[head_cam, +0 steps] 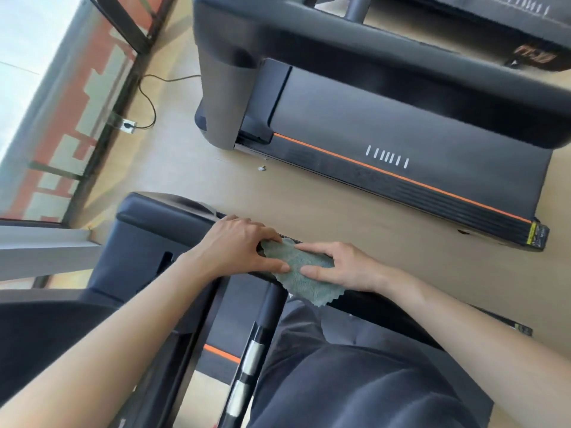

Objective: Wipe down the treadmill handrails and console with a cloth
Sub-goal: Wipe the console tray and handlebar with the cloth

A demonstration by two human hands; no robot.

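A grey-green cloth (pixel 304 271) lies draped over the black right handrail (pixel 386 307) of the treadmill I stand on. My left hand (pixel 238 245) grips the rail and the cloth's left end, thumb and fingers curled over it. My right hand (pixel 340 267) holds the cloth's right part against the rail, fingers wrapped over it. The rail runs from the dark console housing (pixel 145 230) at left toward the lower right. A centre grip bar with silver sensor bands (pixel 250 356) slants below the hands.
A second treadmill (pixel 401 143) with an orange stripe stands across a strip of wooden floor (pixel 309 199). A cable and floor socket (pixel 128 125) lie near the window wall at left. My dark trousers (pixel 355 375) fill the lower middle.
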